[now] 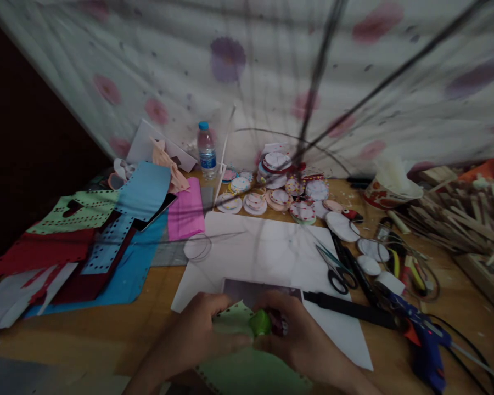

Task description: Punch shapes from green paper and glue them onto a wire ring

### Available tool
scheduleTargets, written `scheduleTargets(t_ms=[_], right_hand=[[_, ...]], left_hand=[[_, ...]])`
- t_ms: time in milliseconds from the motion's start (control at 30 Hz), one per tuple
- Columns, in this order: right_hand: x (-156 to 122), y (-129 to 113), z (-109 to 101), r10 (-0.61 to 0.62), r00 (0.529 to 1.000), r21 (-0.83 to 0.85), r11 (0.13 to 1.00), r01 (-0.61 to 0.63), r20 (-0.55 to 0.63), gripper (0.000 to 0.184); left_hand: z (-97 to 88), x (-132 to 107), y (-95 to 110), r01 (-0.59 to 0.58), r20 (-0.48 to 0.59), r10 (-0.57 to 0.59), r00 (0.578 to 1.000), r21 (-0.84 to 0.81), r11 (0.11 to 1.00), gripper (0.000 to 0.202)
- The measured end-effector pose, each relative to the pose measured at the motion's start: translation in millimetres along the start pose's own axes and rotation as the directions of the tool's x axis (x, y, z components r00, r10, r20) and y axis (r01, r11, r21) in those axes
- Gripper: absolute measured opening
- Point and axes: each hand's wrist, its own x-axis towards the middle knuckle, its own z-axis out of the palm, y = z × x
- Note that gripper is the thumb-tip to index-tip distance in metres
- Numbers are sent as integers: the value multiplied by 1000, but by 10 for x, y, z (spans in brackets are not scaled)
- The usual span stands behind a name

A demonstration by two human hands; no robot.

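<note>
Green paper [251, 373] pinched in left grip [195, 332], green tool [260, 322] in right grip [296, 325]; scissors [338, 269] beyond.

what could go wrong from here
The pale green dotted paper might crease in the left hand. The black-handled metal scissors lie partly on the white paper sheet, so tugging it could drag them. The blue plastic glue gun might burn the right hand if hot and touched.
</note>
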Motion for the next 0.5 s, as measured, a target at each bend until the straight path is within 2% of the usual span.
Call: scheduleTargets(t_ms=[133, 300, 500], right_hand=[[12, -24, -7, 10, 1000, 58, 998, -9, -16, 22], [2, 35, 11, -53, 998, 117, 992, 56, -26, 30], [27, 116, 83, -79, 996, 118, 990, 82, -31, 31]], left_hand=[[-34, 11, 47, -41, 26, 41, 999, 9, 999, 60], [-13, 89, 146, -181, 58, 182, 982, -26, 983, 58], [53, 111, 128, -168, 38, 168, 985, -11, 986, 56]])
